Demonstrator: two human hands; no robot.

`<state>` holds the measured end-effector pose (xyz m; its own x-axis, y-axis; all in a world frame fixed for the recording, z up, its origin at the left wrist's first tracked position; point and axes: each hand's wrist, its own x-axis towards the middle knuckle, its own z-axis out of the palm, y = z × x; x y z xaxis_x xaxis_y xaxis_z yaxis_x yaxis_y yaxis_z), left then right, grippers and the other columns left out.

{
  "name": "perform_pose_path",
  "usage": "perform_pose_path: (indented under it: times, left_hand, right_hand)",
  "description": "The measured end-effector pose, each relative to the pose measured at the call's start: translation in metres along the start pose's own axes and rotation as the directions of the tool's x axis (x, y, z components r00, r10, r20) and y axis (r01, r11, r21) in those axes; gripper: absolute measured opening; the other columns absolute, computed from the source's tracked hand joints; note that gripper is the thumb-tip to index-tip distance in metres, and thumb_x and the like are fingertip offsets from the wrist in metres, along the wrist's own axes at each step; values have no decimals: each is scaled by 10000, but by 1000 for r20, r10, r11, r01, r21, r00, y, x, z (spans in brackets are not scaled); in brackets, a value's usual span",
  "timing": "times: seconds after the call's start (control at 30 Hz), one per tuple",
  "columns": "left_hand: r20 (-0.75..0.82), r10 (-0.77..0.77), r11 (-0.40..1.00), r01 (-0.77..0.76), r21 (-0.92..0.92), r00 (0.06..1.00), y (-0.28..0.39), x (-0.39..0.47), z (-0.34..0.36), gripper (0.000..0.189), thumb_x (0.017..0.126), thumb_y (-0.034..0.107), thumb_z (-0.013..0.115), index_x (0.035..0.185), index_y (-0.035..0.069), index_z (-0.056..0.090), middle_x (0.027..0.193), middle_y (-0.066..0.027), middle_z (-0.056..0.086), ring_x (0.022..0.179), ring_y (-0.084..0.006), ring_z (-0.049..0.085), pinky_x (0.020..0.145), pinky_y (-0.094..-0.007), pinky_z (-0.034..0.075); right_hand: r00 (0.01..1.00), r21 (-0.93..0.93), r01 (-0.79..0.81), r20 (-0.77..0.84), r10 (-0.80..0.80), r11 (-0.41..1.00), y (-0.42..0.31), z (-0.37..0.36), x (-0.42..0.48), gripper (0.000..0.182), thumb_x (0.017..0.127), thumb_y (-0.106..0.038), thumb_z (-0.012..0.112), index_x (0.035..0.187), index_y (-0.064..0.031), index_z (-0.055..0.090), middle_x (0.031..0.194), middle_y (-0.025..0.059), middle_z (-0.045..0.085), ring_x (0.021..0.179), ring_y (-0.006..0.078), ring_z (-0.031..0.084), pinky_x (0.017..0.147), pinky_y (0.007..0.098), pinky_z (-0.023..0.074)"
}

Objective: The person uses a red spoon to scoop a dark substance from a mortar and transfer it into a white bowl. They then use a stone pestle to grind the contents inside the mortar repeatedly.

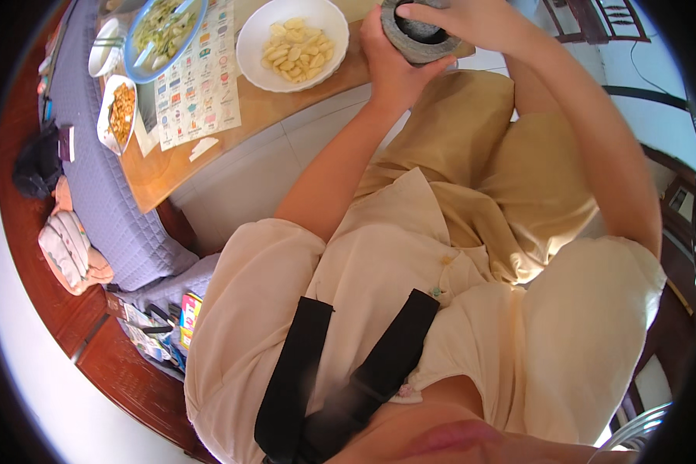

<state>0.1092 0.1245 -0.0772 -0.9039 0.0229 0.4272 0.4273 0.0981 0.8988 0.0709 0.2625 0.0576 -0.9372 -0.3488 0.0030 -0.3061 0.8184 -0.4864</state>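
Observation:
At the top of the head view, a grey stone mortar [413,53] is tilted at the edge of the wooden table [177,177]. My left hand [391,75] grips it from the side and below, fingers and thumb around its wall. Over its dark mouth reaches my right hand [470,23], with one digit at the rim; whether it holds anything, such as a pestle, is hidden. Left of the mortar, a white scalloped bowl [252,58] contains many peeled garlic cloves [297,52].
Farther left are a blue-rimmed bowl [129,58] of green vegetables, a white dish [104,116] of chopped orange-brown food and a small white bowl [101,58]. A printed sheet [200,98] and a torn paper scrap [203,148] lie on the table. A grey quilted sofa cover [101,168] runs alongside.

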Motion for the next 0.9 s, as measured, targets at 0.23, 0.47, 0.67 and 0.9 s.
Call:
perform_pose_path:
  times: [0.23, 0.47, 0.67, 0.9]
  left_hand:
    - [28, 89, 996, -90, 18, 996, -30, -5, 8, 1183, 627, 255, 1007, 1501, 14, 248, 1413, -191, 411, 1277, -343, 472, 1060, -472, 408]
    - [126, -66, 998, 65, 6, 990, -31, -7, 0, 1280, 593, 255, 1011, 1533, 10, 178, 1467, -166, 351, 1360, -330, 407, 1127, -464, 372]
    - [102, -49, 998, 44, 55, 994, -25, -12, -2, 1262, 614, 260, 1008, 1532, 4, 180, 1454, -184, 429, 1320, -314, 487, 1093, -441, 422]
    - [177, -86, 995, 74, 72, 980, -30, -8, -4, 1291, 619, 301, 1014, 1540, 7, 159, 1448, -185, 428, 1320, -318, 485, 1097, -450, 418]
  right_hand:
    - [992, -7, -24, -127, 22, 1000, 1, 13, 4, 447, 975, -460, 662, 955, -17, 603, 818, 246, 672, 784, 442, 681, 684, 502, 529]
    - [912, 203, 122, -409, -29, 972, 8, 34, -8, 206, 958, -220, 703, 899, -27, 664, 791, 202, 663, 710, 377, 666, 649, 438, 516]
    - [883, 207, 45, -466, 58, 977, -11, -2, -6, 130, 946, -131, 650, 891, -14, 654, 780, 201, 642, 705, 382, 652, 644, 425, 513]
    - [880, 50, 136, -466, -97, 989, 4, 40, 3, 78, 875, -87, 651, 856, -17, 623, 799, 185, 646, 741, 388, 664, 655, 473, 523]
